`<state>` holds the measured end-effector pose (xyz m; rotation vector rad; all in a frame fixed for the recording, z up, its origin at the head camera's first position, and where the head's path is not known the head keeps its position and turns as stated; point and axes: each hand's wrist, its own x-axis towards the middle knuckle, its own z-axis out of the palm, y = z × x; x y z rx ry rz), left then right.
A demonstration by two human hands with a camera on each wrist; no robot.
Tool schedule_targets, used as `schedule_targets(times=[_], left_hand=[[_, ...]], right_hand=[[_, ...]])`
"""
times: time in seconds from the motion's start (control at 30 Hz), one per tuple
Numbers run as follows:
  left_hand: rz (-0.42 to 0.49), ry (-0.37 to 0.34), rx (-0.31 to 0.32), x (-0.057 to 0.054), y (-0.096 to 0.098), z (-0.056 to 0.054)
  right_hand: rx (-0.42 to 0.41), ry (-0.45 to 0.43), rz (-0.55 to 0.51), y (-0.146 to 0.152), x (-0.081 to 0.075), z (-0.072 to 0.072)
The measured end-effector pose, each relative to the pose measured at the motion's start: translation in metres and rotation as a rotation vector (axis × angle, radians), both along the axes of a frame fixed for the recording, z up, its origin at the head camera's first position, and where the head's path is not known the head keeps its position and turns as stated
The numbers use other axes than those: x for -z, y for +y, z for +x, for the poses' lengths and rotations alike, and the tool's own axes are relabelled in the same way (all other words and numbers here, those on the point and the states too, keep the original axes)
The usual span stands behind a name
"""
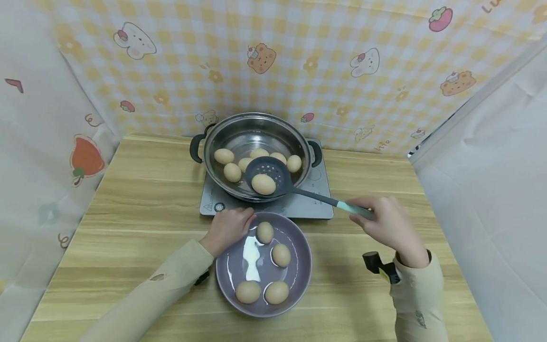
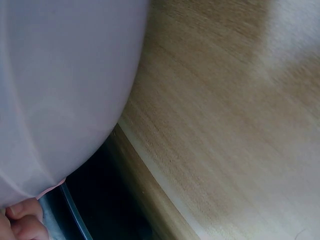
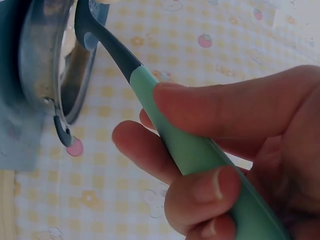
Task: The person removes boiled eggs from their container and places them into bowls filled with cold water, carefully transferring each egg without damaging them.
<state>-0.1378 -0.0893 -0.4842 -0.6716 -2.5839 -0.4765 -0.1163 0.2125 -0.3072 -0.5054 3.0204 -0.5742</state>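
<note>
My right hand [image 1: 389, 225] grips the green handle of a dark grey skimmer [image 1: 316, 196], thumb along the top and fingers curled under in the right wrist view. One light brown egg [image 1: 263, 184] lies in the skimmer's perforated bowl, which overlaps the near side of a steel pot [image 1: 256, 135]. Several more eggs [image 1: 232, 172] are inside the pot. With its fingers at the upper left rim, my left hand [image 1: 228, 228] holds a purple plate [image 1: 301, 270]. Several eggs [image 1: 281, 255] lie spread on this plate. The plate's underside fills the left of the left wrist view.
The pot stands on a flat grey induction cooker [image 1: 316, 209], its black side handles [image 1: 195, 148] sticking out left and right. Behind the wooden table [image 1: 141, 213] hangs a yellow checked cloth [image 1: 299, 42]. White sheets [image 1: 504, 156] close off both sides.
</note>
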Motion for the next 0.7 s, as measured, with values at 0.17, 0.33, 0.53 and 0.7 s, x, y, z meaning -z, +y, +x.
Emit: schedule_targets(times=[0.17, 0.33, 0.53, 0.7], left_hand=[[0.012, -0.002, -0.003, -0.001, 0.000, 0.000], [-0.001, -0.011, -0.003, -0.002, 0.001, 0.000], [-0.015, -0.030, -0.006, -0.001, 0.000, -0.001], [-0.017, -0.030, -0.007, 0.001, 0.000, -0.002]], right_hand=[[-0.021, 0.066, 0.015, 0.007, -0.006, 0.012], [-0.052, 0.134, 0.010, 0.018, -0.009, 0.024], [-0.027, 0.152, 0.064, 0.031, -0.012, 0.040], [-0.003, 0.161, 0.097, 0.038, -0.010, 0.050]])
